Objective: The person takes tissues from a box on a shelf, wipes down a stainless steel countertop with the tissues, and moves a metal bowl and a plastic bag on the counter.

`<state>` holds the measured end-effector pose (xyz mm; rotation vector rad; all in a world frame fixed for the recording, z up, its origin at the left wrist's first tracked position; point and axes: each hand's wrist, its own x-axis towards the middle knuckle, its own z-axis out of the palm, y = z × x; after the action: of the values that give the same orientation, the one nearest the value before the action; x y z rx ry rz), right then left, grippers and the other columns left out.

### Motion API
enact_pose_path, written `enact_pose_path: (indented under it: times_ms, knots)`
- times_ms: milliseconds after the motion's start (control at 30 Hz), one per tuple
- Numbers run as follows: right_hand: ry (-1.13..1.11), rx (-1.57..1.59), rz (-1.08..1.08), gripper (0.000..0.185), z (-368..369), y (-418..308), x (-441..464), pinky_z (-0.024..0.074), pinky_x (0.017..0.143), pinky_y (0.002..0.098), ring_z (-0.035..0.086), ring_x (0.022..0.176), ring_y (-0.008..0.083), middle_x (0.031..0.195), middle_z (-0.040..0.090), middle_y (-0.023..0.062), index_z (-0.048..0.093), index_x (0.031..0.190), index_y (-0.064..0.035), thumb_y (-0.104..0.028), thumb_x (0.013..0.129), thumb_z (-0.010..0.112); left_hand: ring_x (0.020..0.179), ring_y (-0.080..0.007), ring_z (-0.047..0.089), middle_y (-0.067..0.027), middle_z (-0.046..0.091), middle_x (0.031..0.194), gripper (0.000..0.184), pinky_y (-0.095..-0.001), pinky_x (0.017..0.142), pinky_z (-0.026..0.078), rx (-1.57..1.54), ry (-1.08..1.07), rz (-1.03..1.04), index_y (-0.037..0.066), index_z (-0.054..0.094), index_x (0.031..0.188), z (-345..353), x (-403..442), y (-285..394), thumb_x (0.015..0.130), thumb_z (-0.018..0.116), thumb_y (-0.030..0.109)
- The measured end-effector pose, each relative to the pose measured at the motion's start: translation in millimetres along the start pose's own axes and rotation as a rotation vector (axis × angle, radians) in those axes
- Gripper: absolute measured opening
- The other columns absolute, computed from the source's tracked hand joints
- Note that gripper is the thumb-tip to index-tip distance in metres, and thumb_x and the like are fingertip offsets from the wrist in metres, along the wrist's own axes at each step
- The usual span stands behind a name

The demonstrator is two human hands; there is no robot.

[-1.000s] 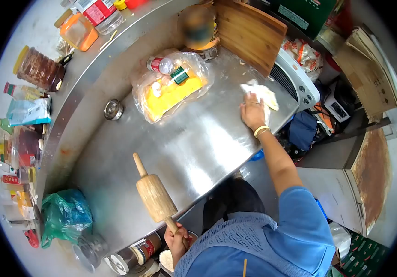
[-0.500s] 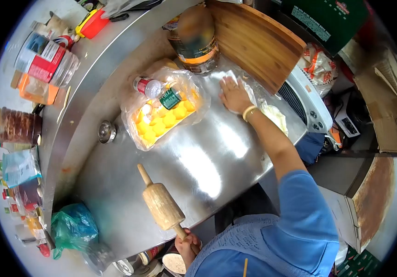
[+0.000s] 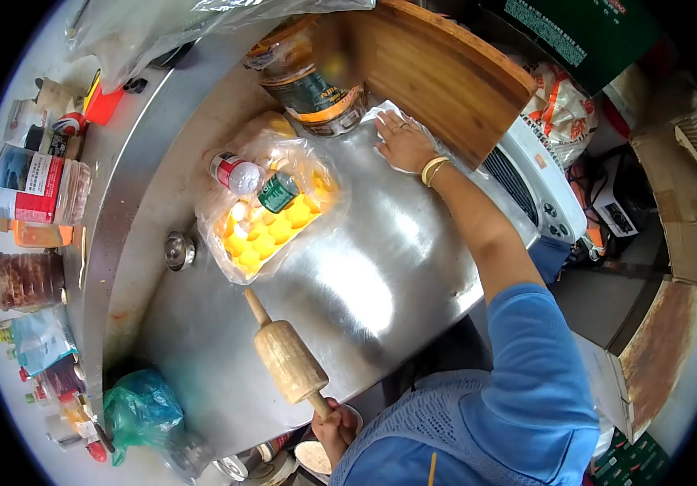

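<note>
My left hand (image 3: 332, 431) is wrapped round one handle of a wooden rolling pin (image 3: 290, 360), low at the near edge of the metal counter. The pin slants up and away over the counter top. My right hand (image 3: 407, 146) lies flat, fingers stretched out, on a white cloth (image 3: 387, 108) pressed against the counter. It is close to the foot of the wooden board (image 3: 437, 73) and just right of a large jar (image 3: 316, 97). Most of the cloth is hidden under the palm.
A yellow egg tray (image 3: 271, 236) in clear plastic holds a small bottle (image 3: 239, 172) and a green packet (image 3: 277, 192). A small metal bowl (image 3: 179, 251) stands left of it. A green bag (image 3: 142, 413) lies at the lower left; jars line the left shelf.
My right hand has slid slightly left and away with the cloth, toward the jar. The white material seen beside my forearm no longer shows. My left hand keeps hold of the rolling pin.
</note>
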<state>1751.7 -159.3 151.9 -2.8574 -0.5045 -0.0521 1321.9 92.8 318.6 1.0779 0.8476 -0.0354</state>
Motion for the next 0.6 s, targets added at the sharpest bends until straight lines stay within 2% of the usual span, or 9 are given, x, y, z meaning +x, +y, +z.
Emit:
enact_pose_path:
  times_ms: [67, 100, 167, 233, 300, 433, 533, 600]
  knots:
    - [0.055, 0.009, 0.176, 0.058, 9, -5, 1, 0.0170, 0.112, 0.0425, 0.021, 0.139, 0.0255, 0.149, 0.027, 0.0135, 0.034, 0.139, -0.0017, -0.038, 0.094, 0.035, 0.046, -0.0114, 0.037, -0.0047, 0.043, 0.057, 0.022, -0.0248, 0.042, 0.030, 0.008, 0.004, -0.004, 0.003, 0.046, 0.096, 10, -5, 7, 0.076, 0.053, 0.010]
    - [0.058, 0.009, 0.174, 0.058, 13, -11, 1, 0.0170, 0.112, 0.0425, 0.021, 0.139, 0.0255, 0.149, 0.027, 0.0135, 0.034, 0.139, -0.0017, -0.038, 0.094, 0.035, 0.046, -0.0113, 0.037, -0.0046, 0.043, 0.058, 0.022, -0.0248, 0.042, 0.031, 0.015, 0.007, -0.008, 0.003, 0.046, 0.096, 12, -7, 9, 0.076, 0.053, 0.010]
    - [0.129, 0.002, 0.404, 0.061, 18, -28, -10, 0.0165, 0.112, 0.0425, 0.020, 0.139, 0.0283, 0.148, 0.026, 0.0170, 0.031, 0.140, 0.0006, -0.040, 0.094, 0.035, 0.046, -0.0112, 0.037, -0.0045, 0.043, 0.058, 0.022, -0.0250, 0.042, 0.031, 0.012, 0.020, -0.003, 0.003, 0.046, 0.096, 8, -7, 5, 0.076, 0.053, 0.010]
    - [0.137, 0.048, 0.449, 0.065, 13, -37, -35, 0.0156, 0.112, 0.0437, 0.018, 0.140, 0.0304, 0.148, 0.024, 0.0196, 0.029, 0.140, 0.0030, -0.042, 0.093, 0.037, 0.046, -0.0112, 0.037, -0.0044, 0.043, 0.058, 0.022, -0.0252, 0.042, 0.032, 0.009, 0.033, 0.002, 0.003, 0.046, 0.096, 2, -8, 3, 0.077, 0.053, 0.009]
    - [0.148, 0.018, 0.590, 0.068, 9, -44, -64, 0.0158, 0.112, 0.0453, 0.017, 0.140, 0.0310, 0.149, 0.023, 0.0207, 0.029, 0.140, 0.0032, -0.044, 0.092, 0.038, 0.046, -0.0112, 0.037, -0.0044, 0.043, 0.059, 0.023, -0.0255, 0.043, 0.032, -0.001, 0.029, -0.001, 0.003, 0.045, 0.097, -2, -8, 3, 0.076, 0.053, 0.009]
    - [0.089, -0.046, 0.611, 0.070, 0, -52, -81, 0.0161, 0.111, 0.0462, 0.015, 0.140, 0.0315, 0.149, 0.022, 0.0214, 0.028, 0.140, 0.0039, -0.046, 0.092, 0.039, 0.046, -0.0114, 0.037, -0.0047, 0.043, 0.059, 0.023, -0.0254, 0.043, 0.032, -0.046, 0.106, 0.028, 0.003, 0.045, 0.097, -5, -6, -1, 0.076, 0.053, 0.009]
    - [0.098, -0.047, 0.515, 0.072, 0, -49, -38, 0.0168, 0.111, 0.0458, 0.018, 0.140, 0.0307, 0.148, 0.025, 0.0201, 0.029, 0.140, 0.0024, -0.049, 0.091, 0.037, 0.046, -0.0117, 0.037, -0.0049, 0.043, 0.058, 0.022, -0.0250, 0.043, 0.031, -0.010, 0.067, 0.019, 0.002, 0.045, 0.097, -9, -4, 1, 0.076, 0.052, 0.008]
    - [0.086, 0.003, 0.366, 0.070, 6, -35, -5, 0.0167, 0.111, 0.0456, 0.019, 0.140, 0.0295, 0.149, 0.025, 0.0181, 0.029, 0.141, 0.0005, -0.049, 0.092, 0.035, 0.046, -0.0119, 0.037, -0.0051, 0.043, 0.058, 0.022, -0.0249, 0.043, 0.031, 0.002, 0.009, 0.024, 0.002, 0.045, 0.097, -16, -1, -6, 0.077, 0.052, 0.008]
